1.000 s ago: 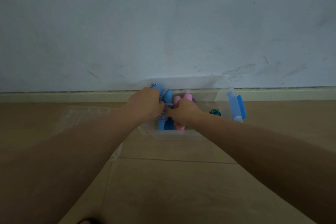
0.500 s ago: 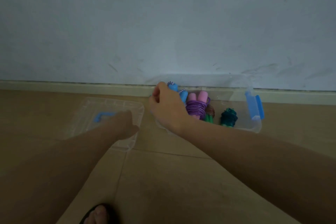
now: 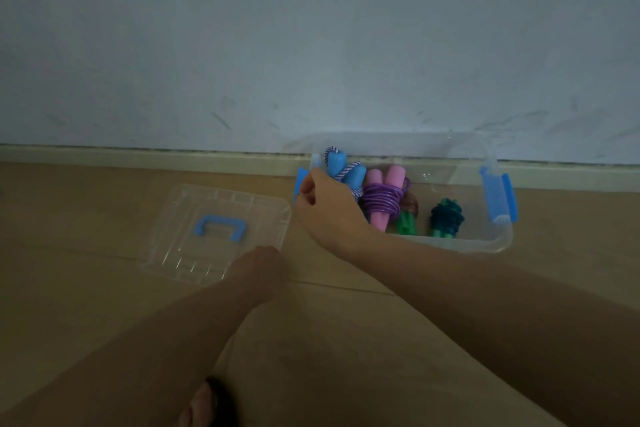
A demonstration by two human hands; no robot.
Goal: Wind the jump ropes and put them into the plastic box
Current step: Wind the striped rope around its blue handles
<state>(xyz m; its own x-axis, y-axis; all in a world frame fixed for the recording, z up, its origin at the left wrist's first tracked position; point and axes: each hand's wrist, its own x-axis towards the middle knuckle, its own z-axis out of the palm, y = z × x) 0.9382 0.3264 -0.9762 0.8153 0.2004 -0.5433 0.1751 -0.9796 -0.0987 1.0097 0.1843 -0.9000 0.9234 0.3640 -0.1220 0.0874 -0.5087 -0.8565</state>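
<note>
Ropes: blue-handled rope (image 3: 344, 168), pink-handled rope (image 3: 382, 196), two green ropes (image 3: 446, 218) wound and standing in plastic box (image 3: 498, 243). Right hand (image 3: 329, 211) curls over box's left end, likely steadying it. Left hand (image 3: 258, 265) at lid (image 3: 180, 218) corner, fingers hidden; grip unclear, probably fetching it.

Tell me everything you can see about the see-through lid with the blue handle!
The lid is clear, hard-looking plastic, roughly rectangular with rounded corners and raised ribs near its front edge. A blue handle sits in its middle. It lies flat on the wooden floor, handle up, off the box and just left of it. The left hand is at its near right corner, apparently touching the edge.
</note>
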